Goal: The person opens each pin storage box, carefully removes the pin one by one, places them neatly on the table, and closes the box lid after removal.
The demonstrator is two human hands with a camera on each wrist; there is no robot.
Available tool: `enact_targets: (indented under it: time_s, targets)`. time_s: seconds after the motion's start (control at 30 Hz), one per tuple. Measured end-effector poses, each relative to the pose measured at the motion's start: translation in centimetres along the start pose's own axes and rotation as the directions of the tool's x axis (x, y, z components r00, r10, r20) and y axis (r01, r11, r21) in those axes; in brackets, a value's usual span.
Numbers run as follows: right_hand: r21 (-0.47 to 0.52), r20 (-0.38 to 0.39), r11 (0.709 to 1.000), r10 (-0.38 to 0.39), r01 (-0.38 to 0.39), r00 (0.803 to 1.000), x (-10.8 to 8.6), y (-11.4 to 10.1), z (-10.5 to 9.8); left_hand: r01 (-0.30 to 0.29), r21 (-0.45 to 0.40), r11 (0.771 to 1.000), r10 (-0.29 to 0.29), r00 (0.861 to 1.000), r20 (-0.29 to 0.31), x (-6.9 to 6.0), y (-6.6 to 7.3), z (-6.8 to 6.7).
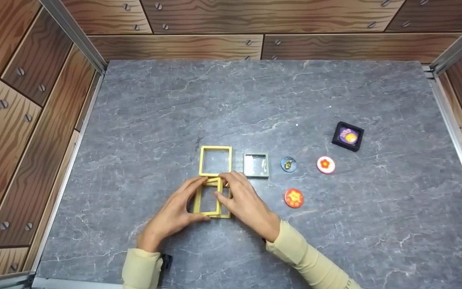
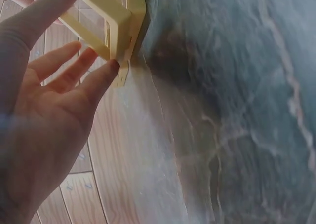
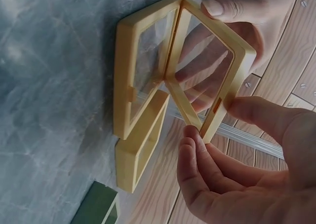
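A yellow hinged display frame (image 3: 148, 61) with clear film windows stands partly unfolded on the table, one half lying flat and the other raised. My right hand (image 1: 249, 202) pinches the raised half's free edge between thumb and fingers, as the right wrist view shows. My left hand (image 1: 177, 208) spans the same half from the left, thumb on the near side and fingertips at the far side. Just beyond lies a second yellow frame (image 1: 201, 160). To its right sits a smaller grey-green frame (image 1: 256, 176), close to my right fingers.
Right of the frames lie a blue disc (image 1: 288, 164), a white disc with a red flower (image 1: 326, 165) and an orange disc with a yellow flower (image 1: 294, 198). Farther right is a black frame (image 1: 355, 148) holding a purple disc. Wood-patterned walls (image 1: 183, 46) border the grey table (image 1: 255, 100).
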State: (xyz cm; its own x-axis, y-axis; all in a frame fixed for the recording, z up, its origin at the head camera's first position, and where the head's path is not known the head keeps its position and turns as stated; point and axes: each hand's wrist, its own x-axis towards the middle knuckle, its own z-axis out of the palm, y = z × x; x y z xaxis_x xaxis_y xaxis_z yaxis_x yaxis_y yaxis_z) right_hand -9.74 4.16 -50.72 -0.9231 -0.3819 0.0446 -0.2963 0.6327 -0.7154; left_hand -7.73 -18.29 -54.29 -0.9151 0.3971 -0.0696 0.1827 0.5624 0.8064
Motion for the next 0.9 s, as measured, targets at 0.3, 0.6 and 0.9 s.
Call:
enact_targets:
  time_s: [0.3, 0.6, 0.9]
  targets:
    - [-0.027, -0.028, 0.999, -0.028, 0.027, 0.999, -0.4, 1.5, 0.4, -0.025, 0.076, 0.997, 0.029, 0.998, -0.050, 0.1, 1.0, 0.8]
    - [-0.106, -0.072, 0.990, -0.104, 0.096, 0.992, -1.0, 2.7, 0.9, -0.089, 0.164, 0.982, 0.104, 0.991, -0.080, 0.3, 1.4, 1.6]
    - [-0.107, -0.054, 0.992, -0.076, 0.070, 0.996, -1.2, 3.4, 1.1, -0.050, 0.215, 0.975, 0.067, 0.995, -0.069, 0.4, 2.3, 2.0]
